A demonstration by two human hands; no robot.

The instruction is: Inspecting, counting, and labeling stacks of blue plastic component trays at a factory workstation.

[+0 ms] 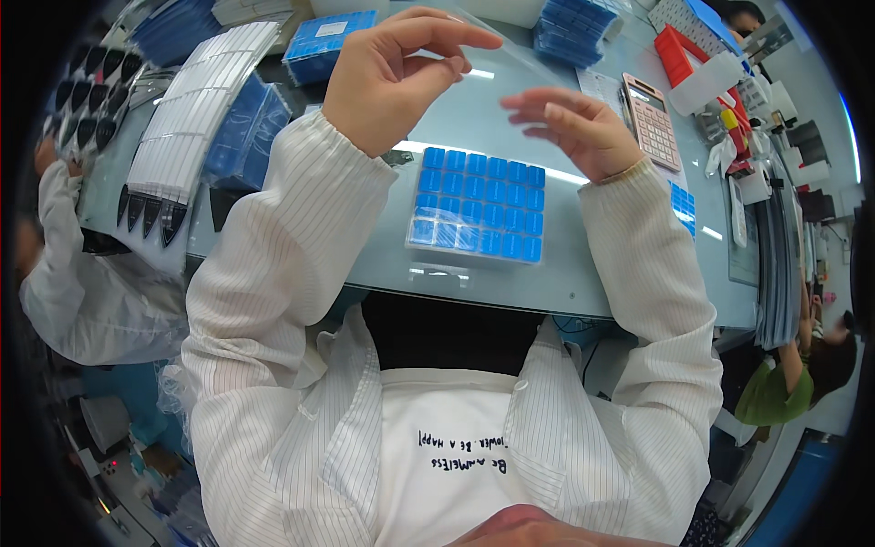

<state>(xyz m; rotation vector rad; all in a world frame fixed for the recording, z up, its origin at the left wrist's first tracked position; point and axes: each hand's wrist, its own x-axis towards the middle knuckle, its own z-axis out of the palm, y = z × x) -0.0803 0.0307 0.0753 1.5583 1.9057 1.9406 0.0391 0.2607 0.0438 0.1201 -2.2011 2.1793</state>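
Observation:
My left hand [392, 77] is raised above the glass table [583, 273], thumb and fingers pinched on the top edge of a clear plastic film or bag [515, 64]. My right hand [579, 128] hovers beside it with its fingers stretched out and apart at the film's lower right edge; I cannot tell whether they touch it. Below both hands a flat tray of blue square pieces [478, 205] under a clear cover lies on the table in front of me.
Stacks of blue trays [328, 41] [574, 27] stand at the back, and another blue stack [246, 132] lies beside white strips [196, 109] and black pieces [87, 91]. A pink calculator [652, 118] and a red box [679, 55] sit right. Co-workers sit left [64, 273] and right [793, 374].

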